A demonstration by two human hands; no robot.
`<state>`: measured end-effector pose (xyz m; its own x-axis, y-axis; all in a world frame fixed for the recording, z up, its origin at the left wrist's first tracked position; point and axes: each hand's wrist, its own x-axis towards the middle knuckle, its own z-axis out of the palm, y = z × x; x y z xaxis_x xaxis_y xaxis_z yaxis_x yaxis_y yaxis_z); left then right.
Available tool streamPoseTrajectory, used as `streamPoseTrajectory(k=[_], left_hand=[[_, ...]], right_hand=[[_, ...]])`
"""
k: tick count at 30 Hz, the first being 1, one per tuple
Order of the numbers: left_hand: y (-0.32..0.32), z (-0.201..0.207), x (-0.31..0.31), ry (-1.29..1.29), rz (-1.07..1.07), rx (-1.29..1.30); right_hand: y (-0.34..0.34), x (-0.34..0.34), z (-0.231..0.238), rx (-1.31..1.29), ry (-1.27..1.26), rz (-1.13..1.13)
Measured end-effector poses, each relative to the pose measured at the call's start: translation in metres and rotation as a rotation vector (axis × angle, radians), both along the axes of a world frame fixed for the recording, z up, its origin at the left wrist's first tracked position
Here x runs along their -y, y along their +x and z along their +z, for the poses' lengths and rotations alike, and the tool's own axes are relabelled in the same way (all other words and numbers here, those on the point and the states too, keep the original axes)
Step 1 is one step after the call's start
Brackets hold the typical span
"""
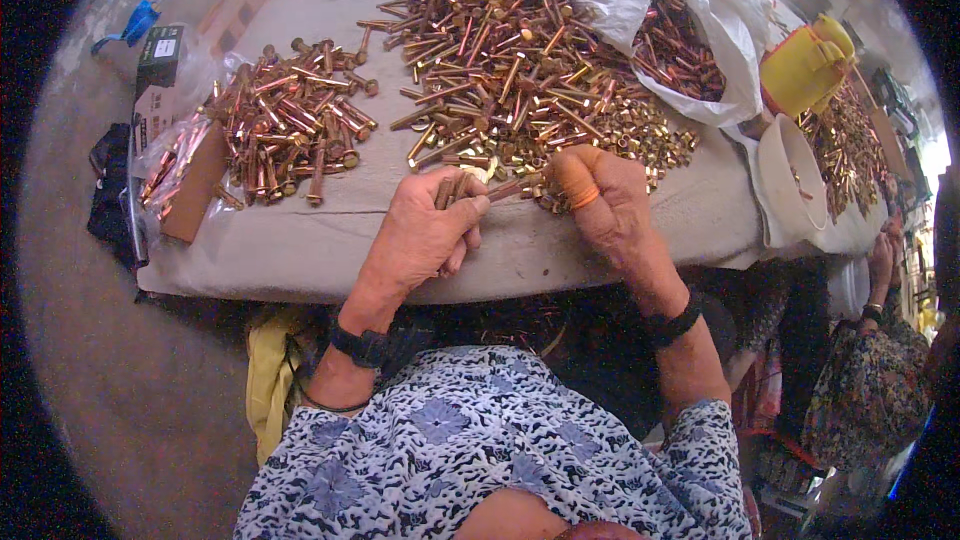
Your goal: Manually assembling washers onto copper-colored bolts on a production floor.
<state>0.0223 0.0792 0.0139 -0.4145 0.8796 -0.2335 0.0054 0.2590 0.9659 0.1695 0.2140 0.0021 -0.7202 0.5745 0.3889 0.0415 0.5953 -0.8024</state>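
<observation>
My left hand (pixel 430 225) is closed around a few brass-coloured bolts, their shanks showing between thumb and fingers. One bolt (pixel 510 188) points right from it, and its far end meets the fingertips of my right hand (pixel 605 205). That hand is closed in a pinch, with an orange cover (pixel 575 180) on one finger; whether it also holds a nut is hidden. Just beyond both hands lies a heap of small brass-coloured nuts (pixel 640 135). It runs into a large heap of loose bolts (pixel 480 30) farther back.
At left, another pile of bolts (pixel 295 120) lies beside a cardboard piece (pixel 195 185) and clear plastic. A white sack (pixel 725 50) of bolts, a yellow container (pixel 805 65) and a white tub (pixel 790 170) stand at right. Another person's arm (pixel 880 265) shows at far right.
</observation>
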Motion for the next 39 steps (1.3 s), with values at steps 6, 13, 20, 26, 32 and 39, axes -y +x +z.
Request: streamPoseTrajectory(k=[6,13,20,26,32,39], left_hand=[[0.006,0.002,0.001,-0.026,0.003,-0.067],[0.003,0.004,0.0,-0.057,-0.013,-0.036],[0.006,-0.002,-0.001,-0.001,-0.024,-0.052],[0.006,0.001,-0.001,-0.009,-0.009,-0.013],[0.011,0.0,-0.002,0.011,-0.05,-0.051],[0.005,-0.003,0.001,0.035,-0.062,0.052]], right_hand=[[-0.001,0.005,-0.004,0.027,0.102,0.006],[-0.007,0.002,-0.012,-0.103,0.136,0.072],[-0.001,-0.001,-0.007,0.199,0.276,0.014],[-0.012,0.007,-0.02,-0.284,0.127,-0.035],[0.0,0.007,-0.003,0.084,0.098,-0.077],[0.001,0.008,-0.006,-0.052,0.057,-0.034]])
